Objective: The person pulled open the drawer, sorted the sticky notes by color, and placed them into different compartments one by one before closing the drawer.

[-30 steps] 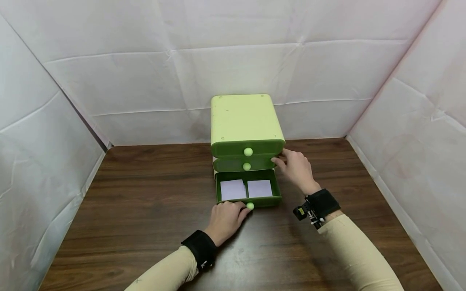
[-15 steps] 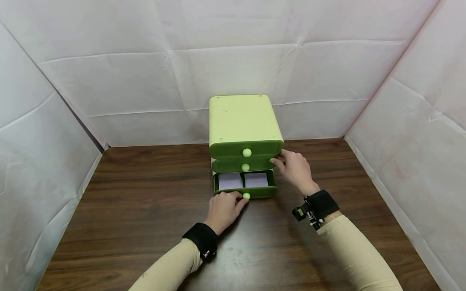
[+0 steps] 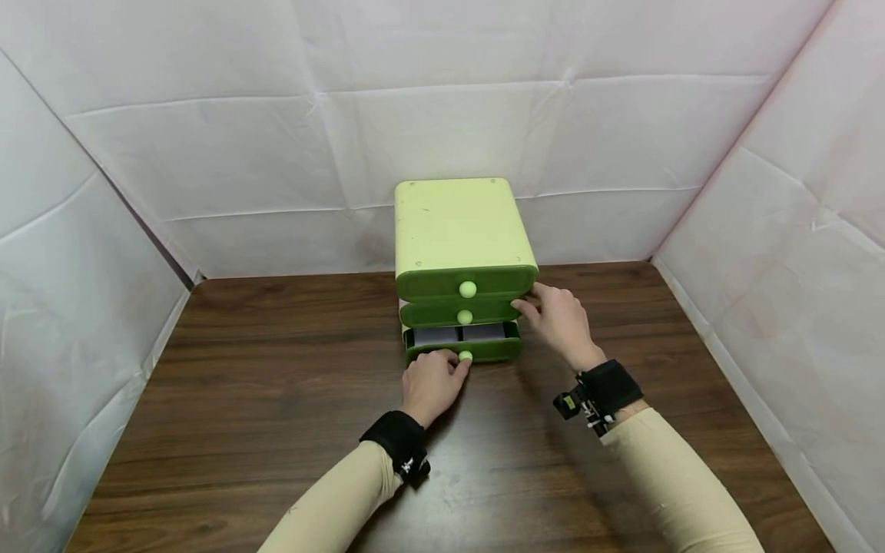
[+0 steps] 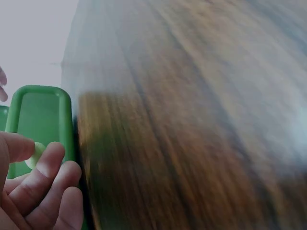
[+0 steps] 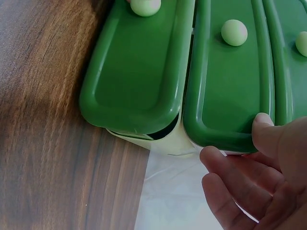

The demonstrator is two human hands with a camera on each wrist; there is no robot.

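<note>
A light green three-drawer cabinet (image 3: 459, 226) stands at the back middle of the dark wooden table (image 3: 276, 384). Its bottom drawer (image 3: 487, 350) sticks out a little, with two pale paper pads (image 3: 456, 334) showing in the gap. My left hand (image 3: 432, 380) is at that drawer's front and pinches its round knob (image 3: 465, 355) between thumb and forefinger. In the left wrist view the left hand (image 4: 43, 187) curls by the knob (image 4: 33, 157). My right hand (image 3: 560, 319) presses on the cabinet's right side. In the right wrist view the right hand (image 5: 249, 170) has its thumb at the middle drawer (image 5: 230, 81).
White sheet walls (image 3: 207, 153) close in the table at the back and on both sides. The cabinet's top and middle drawers are closed. Bare wood lies left, right and in front of the cabinet.
The bottom drawer has slid back into the cabinet, from wide open to nearly closed, with my left hand moving forward at its knob. The right hand has stayed on the cabinet's side.
</note>
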